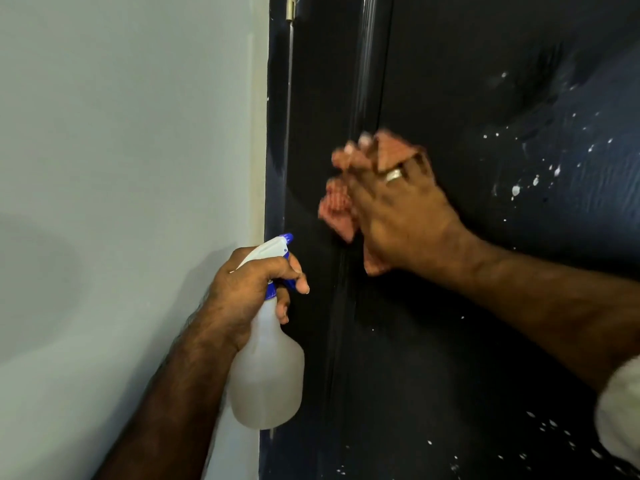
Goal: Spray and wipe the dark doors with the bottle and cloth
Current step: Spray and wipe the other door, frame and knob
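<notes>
The right hand [398, 209] is pressing a pink cloth [337, 209] flat against the dark door [485, 306], fingers mostly straight and spread over it, a ring showing on one finger; the hand is blurred, so I am reading it as mid-wipe. The cloth is bunching out past the fingers on the left and top, soft and limp, and I am judging it light and easy to fold. It is looking like something best worked under the flat of the palm rather than pinched at a corner, since a loose edge would drag and flap.

The left hand [252, 289] is gripping the spray bottle [266, 372] round its neck, fingers curled under the blue and white trigger head, one finger lying forward by the trigger. The bottle is hanging near and low, just left of the door's edge, in front of the pale wall [121, 202]. Its body is translucent plastic; I cannot tell how full it is. It is probably light and a little squashy, perhaps slick if wet, so the neck is the sound place to hold it.

Further right on the door, white specks and droplets [533, 181] are sitting on the dark surface, with more low at the right. A hinge [291, 10] is showing at the top, far along the door's left edge.
</notes>
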`<state>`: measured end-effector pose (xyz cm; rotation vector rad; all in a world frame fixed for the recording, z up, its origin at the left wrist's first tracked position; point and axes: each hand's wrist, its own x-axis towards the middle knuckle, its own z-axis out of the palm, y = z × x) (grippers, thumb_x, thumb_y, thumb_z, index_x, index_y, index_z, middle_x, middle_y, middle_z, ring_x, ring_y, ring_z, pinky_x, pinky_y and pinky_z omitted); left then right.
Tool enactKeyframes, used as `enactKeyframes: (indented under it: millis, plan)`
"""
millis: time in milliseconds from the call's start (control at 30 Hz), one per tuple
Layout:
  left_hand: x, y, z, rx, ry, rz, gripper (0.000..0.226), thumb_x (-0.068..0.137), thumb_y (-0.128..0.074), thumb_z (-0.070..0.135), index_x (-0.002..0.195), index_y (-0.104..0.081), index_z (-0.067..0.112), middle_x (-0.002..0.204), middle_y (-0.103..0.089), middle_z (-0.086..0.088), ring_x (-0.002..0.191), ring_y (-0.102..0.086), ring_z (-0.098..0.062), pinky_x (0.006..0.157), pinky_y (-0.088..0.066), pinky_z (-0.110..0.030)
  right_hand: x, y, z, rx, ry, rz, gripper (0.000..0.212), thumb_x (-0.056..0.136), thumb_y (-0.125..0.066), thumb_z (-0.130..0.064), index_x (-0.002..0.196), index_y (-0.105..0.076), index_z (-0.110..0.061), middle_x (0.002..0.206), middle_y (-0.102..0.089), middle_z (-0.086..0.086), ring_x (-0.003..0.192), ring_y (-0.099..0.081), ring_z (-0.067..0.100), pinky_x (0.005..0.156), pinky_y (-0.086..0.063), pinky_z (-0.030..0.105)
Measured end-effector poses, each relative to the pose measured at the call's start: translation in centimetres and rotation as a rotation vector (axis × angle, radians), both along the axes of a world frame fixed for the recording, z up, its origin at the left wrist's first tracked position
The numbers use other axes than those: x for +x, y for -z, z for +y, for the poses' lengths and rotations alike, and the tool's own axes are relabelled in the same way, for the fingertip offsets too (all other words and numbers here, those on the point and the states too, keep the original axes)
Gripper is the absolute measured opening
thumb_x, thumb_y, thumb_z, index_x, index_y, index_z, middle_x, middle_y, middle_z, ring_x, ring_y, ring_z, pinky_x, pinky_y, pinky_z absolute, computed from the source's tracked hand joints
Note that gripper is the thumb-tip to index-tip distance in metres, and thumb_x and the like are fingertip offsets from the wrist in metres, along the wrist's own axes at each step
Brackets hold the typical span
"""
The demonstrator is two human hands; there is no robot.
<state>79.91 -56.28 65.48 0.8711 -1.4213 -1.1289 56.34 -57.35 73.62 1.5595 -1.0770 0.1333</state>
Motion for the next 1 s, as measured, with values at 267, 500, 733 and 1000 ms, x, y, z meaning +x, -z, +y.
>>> enactKeyframes:
  millis: [267, 500, 733, 1000]
  plan:
    - [0.1, 1.2, 0.4, -0.042, -0.087, 0.049, 0.014, 0.09, -0.06, 0.003, 0.083, -0.072, 0.001, 0.083, -0.075, -0.024, 0.044, -0.054, -0.025, 0.052, -0.055, -0.034, 1.2, 10.5, 0.7, 0.533, 0.078, 0.271, 0.089, 0.102, -0.052, -0.054, 0.172, -0.009, -0.018, 0.179, -0.007, 0.016, 0.165, 0.0, 0.041, 0.128, 0.01, 0.066]
    - [0.7, 1.0, -0.1, -0.059, -0.203, 0.012, 0.015, 0.095, -0.061, 0.004, 0.087, -0.073, 0.001, 0.083, -0.076, -0.02, 0.049, -0.057, -0.028, 0.055, -0.058, -0.038, 6.3, -6.8, -5.2, 0.059, 0.099, 0.014, 0.086, 0.106, -0.047, -0.059, 0.172, -0.015, -0.015, 0.179, -0.009, 0.017, 0.165, -0.006, 0.044, 0.13, -0.001, 0.064]
    - [0.4, 1.3, 1.1, -0.072, -0.203, 0.028, 0.015, 0.068, -0.067, 0.026, 0.071, -0.076, 0.014, 0.082, -0.073, -0.027, 0.05, -0.058, -0.033, 0.057, -0.059, -0.042, 5.1, 9.8, -3.1, 0.449, 0.074, 0.312, 0.111, 0.09, -0.075, -0.058, 0.171, -0.013, -0.016, 0.178, -0.007, 0.017, 0.165, -0.002, 0.042, 0.132, -0.002, 0.065]
    - [-1.4, -2.2, 1.8, -0.151, -0.078, 0.111, 0.015, 0.089, -0.06, 0.002, 0.082, -0.073, 0.005, 0.085, -0.075, -0.024, 0.046, -0.052, -0.026, 0.048, -0.052, -0.033, -0.4, -5.8, -1.2, 0.187, 0.052, 0.241, 0.113, 0.083, -0.069, -0.074, 0.171, -0.022, -0.02, 0.178, -0.015, 0.016, 0.165, -0.011, 0.042, 0.129, 0.003, 0.067]
